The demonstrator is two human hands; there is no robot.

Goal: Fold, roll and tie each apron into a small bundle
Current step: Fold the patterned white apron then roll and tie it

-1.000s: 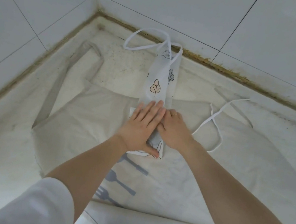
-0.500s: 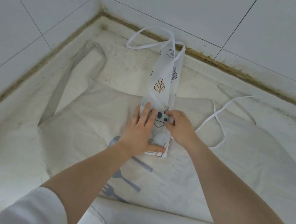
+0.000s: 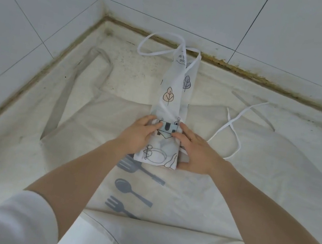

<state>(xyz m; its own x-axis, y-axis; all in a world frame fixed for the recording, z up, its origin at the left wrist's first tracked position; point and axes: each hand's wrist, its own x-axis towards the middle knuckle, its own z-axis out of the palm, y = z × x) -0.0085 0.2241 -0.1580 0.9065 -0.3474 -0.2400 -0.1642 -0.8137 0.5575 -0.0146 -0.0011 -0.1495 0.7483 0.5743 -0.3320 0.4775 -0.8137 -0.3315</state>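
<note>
1. The leaf-print apron (image 3: 172, 102), folded into a long narrow strip, lay on top of a beige apron (image 3: 252, 177) spread flat over the counter (image 3: 2, 140).
2. The strip's near end was turned over into a thick fold.
3. The left hand (image 3: 136, 136) gripped that fold from its left side, fingers curled over the top edge.
4. The right hand (image 3: 195, 151) gripped it from the right.
5. White ties (image 3: 231, 128) trailed loose on the right.

Bright, even light — wide-angle bowing
</note>
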